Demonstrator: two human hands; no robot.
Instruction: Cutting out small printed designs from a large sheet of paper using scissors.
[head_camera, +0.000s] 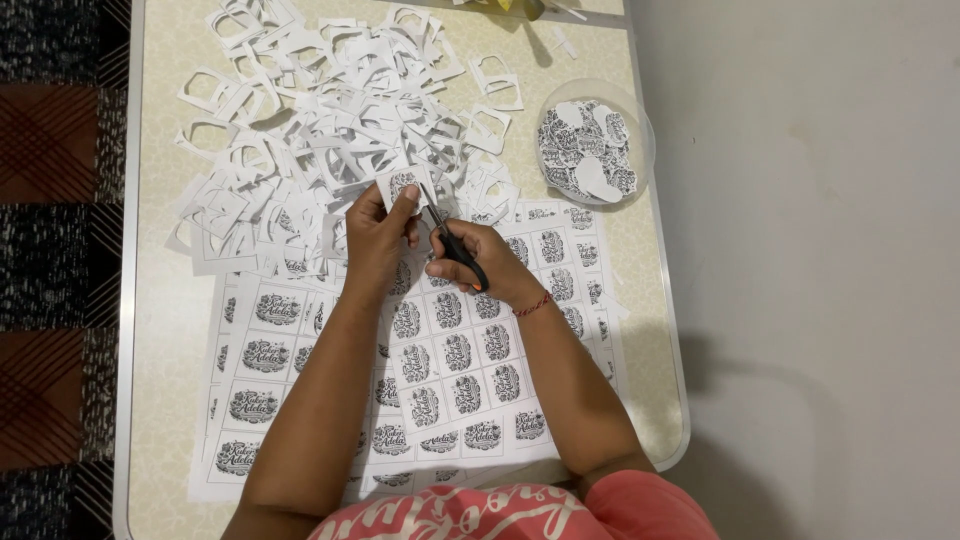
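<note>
My left hand (375, 240) pinches a small square paper label (402, 186) with a black ornate print, holding it up above the table. My right hand (475, 262) grips black-handled scissors (447, 238), whose blades point up and touch the label's right edge. Under both hands lie white sheets of printed labels (450, 360) in a grid, spread over the table's near half. A red thread band circles my right wrist.
A big heap of white paper offcuts (330, 110) covers the table's far half. A clear round container (590, 145) with several cut-out labels stands at the right. The beige table (170, 330) has a metal rim; patterned carpet lies left, grey floor right.
</note>
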